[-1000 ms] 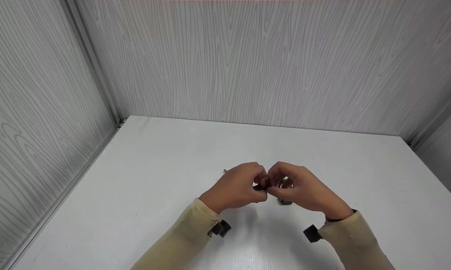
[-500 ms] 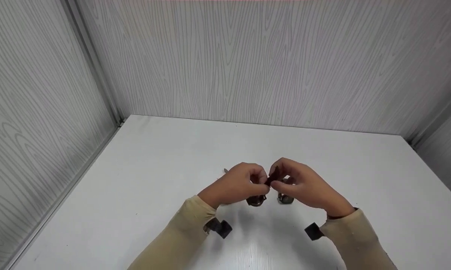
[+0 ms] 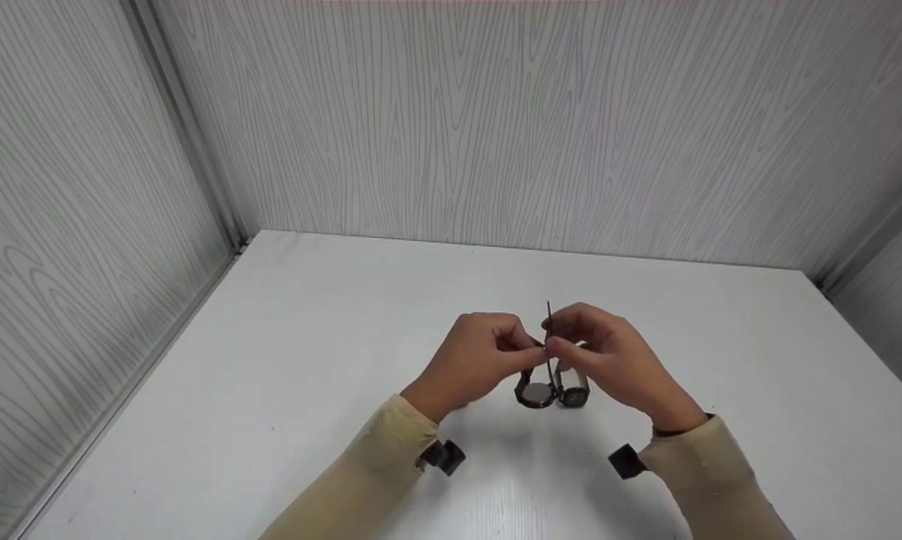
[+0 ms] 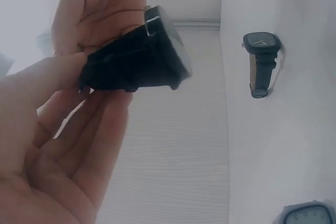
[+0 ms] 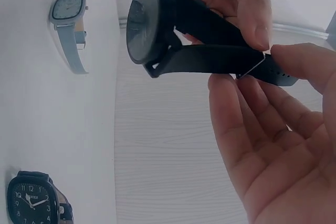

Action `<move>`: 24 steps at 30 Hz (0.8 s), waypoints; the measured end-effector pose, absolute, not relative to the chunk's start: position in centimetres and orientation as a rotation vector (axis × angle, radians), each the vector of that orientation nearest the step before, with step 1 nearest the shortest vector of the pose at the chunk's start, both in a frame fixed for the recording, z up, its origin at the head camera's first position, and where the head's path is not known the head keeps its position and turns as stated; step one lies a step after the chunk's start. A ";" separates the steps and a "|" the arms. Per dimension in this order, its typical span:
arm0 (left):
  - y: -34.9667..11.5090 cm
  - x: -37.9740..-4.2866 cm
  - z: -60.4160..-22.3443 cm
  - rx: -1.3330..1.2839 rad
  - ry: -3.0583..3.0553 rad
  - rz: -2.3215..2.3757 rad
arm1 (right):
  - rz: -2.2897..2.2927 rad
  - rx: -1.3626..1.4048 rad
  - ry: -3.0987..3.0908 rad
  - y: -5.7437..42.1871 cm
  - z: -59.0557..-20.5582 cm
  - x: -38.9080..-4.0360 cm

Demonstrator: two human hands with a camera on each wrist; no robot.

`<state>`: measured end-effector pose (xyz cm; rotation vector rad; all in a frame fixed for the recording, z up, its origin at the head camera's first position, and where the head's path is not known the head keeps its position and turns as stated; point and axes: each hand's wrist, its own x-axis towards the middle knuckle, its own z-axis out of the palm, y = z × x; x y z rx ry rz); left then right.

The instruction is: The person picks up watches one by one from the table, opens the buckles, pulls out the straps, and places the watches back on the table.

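Observation:
Both hands hold a black wristwatch (image 3: 537, 395), its round dial hanging below the fingers in the head view. My left hand (image 3: 480, 364) pinches the strap from the left, thumb against the index finger. From the other side my right hand (image 3: 608, 360) pinches the strap near its free end, as the right wrist view shows. There the black strap (image 5: 215, 61) closes into a loop, with its holed tip past the metal buckle (image 5: 252, 66). Part of the loop is hidden by the fingertips.
A second watch, with a dark square dial (image 5: 31, 200), stands on the white table (image 3: 308, 360) just behind the held one in the head view. A pale blue watch (image 5: 68, 9) with a light dial also stands there. Wood-grain panels (image 3: 451, 120) enclose the table.
Both hands have risen slightly and the watch has come into sight below them, its dial now facing up. A thin edge of strap now stands upright between the fingers.

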<state>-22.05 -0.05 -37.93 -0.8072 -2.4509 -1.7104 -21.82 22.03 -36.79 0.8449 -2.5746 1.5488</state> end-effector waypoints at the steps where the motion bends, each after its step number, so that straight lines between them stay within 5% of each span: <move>1: 0.0 -22.0 -37.9 -0.794 -2.438 -1.701 | 1.551 0.839 -2.565 22.0 -36.8 -21.8; 24: -0.2 -22.0 -37.6 -0.799 -2.440 -1.732 | 1.403 1.084 -2.492 21.7 -37.0 -21.6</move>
